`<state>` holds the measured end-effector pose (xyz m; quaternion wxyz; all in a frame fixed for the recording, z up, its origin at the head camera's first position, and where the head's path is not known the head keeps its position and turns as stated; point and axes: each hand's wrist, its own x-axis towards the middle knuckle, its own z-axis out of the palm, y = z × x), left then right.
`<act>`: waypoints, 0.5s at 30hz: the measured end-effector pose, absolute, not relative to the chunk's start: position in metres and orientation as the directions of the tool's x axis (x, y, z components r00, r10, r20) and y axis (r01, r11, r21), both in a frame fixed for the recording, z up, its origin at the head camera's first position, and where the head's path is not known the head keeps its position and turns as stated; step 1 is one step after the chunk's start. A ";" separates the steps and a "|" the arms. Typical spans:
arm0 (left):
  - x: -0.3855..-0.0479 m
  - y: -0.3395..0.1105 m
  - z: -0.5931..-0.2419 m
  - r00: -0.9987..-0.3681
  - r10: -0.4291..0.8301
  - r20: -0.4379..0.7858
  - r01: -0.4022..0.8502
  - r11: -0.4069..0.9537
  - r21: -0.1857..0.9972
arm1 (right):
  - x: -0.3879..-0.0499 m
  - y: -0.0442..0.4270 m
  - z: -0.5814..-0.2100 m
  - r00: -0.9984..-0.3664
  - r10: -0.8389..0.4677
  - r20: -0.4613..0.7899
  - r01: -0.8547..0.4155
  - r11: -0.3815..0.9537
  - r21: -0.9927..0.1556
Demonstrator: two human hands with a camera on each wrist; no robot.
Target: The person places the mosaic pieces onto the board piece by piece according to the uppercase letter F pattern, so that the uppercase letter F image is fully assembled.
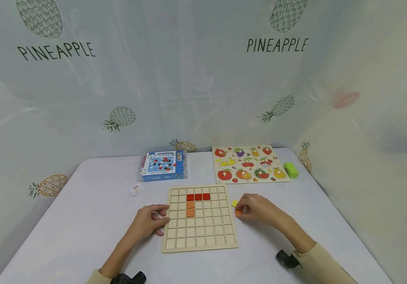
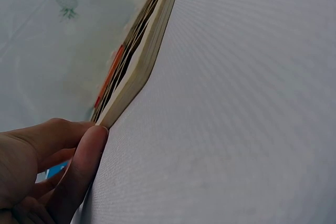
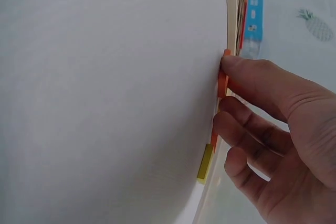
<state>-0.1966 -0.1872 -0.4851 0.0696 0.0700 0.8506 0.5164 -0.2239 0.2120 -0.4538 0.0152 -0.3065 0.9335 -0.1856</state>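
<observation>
A wooden grid board (image 1: pixel 211 228) lies flat on the table, with three red square tiles (image 1: pixel 198 197) in a row and two orange tiles (image 1: pixel 190 213) below the leftmost. My left hand (image 1: pixel 148 221) touches the board's left edge with thumb and index fingertips apart, the other fingers loosely bent. To the right of the board, my right hand (image 1: pixel 258 209) pinches an orange tile (image 3: pixel 222 77) at table level between thumb and fingers. Another orange piece (image 3: pixel 213 139) shows partly behind the fingers in the right wrist view. Just beyond the hand lies a yellow tile (image 1: pixel 235 203).
At the back stand a boxed molecule set (image 1: pixel 163 165) and, right of it, a fruit puzzle board (image 1: pixel 249 182). A green block (image 1: pixel 291 170) sits beside the puzzle. Left of the grid lies a small printed card (image 1: pixel 137 189). A pineapple-print curtain (image 1: pixel 196 79) hangs behind the table.
</observation>
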 end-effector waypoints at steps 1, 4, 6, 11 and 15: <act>-0.197 -0.187 -0.485 -0.981 0.191 -0.045 0.049 0.456 0.889 | -0.224 0.212 -0.454 -0.812 -0.578 0.085 -0.566 0.742 -0.358; -0.197 -0.187 -0.484 -0.980 0.195 -0.038 0.056 0.451 0.891 | -0.224 0.214 -0.455 -0.813 -0.577 0.081 -0.564 0.744 -0.360; -0.197 -0.187 -0.483 -0.980 0.198 -0.030 0.063 0.444 0.894 | -0.223 0.214 -0.455 -0.814 -0.576 0.080 -0.562 0.745 -0.359; -0.196 -0.186 -0.482 -0.979 0.199 -0.028 0.061 0.427 0.902 | -0.223 0.215 -0.455 -0.808 -0.582 0.096 -0.575 0.740 -0.349; -0.195 -0.186 -0.482 -0.980 0.198 -0.032 0.057 0.426 0.903 | -0.223 0.215 -0.455 -0.810 -0.580 0.086 -0.570 0.744 -0.348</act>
